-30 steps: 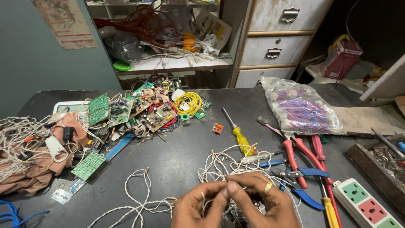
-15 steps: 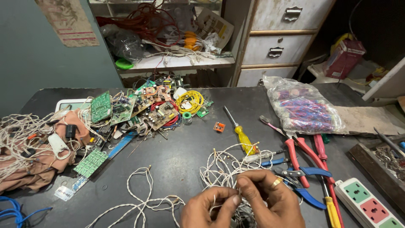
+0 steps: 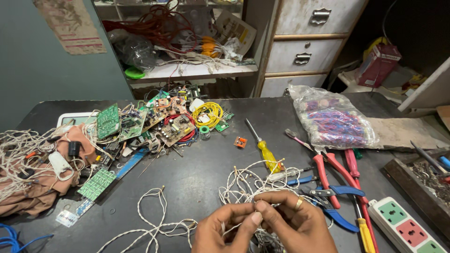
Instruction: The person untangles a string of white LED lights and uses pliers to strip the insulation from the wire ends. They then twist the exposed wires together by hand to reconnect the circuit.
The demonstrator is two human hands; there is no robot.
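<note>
Both my hands meet at the bottom middle of the dark table (image 3: 201,168). My left hand (image 3: 225,229) and my right hand (image 3: 293,222), which wears a ring, pinch the same strand of thin white twisted wire (image 3: 243,185) between thumbs and fingertips. That wire belongs to a loose tangle lying just beyond my fingers. Another loop of white wire (image 3: 152,218) trails off to the left of my left hand.
A yellow-handled screwdriver (image 3: 265,150), red pliers (image 3: 328,171) and blue-handled cutters (image 3: 335,201) lie right of the tangle. A power strip (image 3: 405,225) sits at the lower right. Circuit boards (image 3: 140,124), a yellow wire coil (image 3: 208,112), a plastic bag (image 3: 333,117) and drawers (image 3: 304,51) lie farther back.
My hands stay together on the white wire, with only small finger movements. The view has shifted slightly; nothing on the table has moved.
</note>
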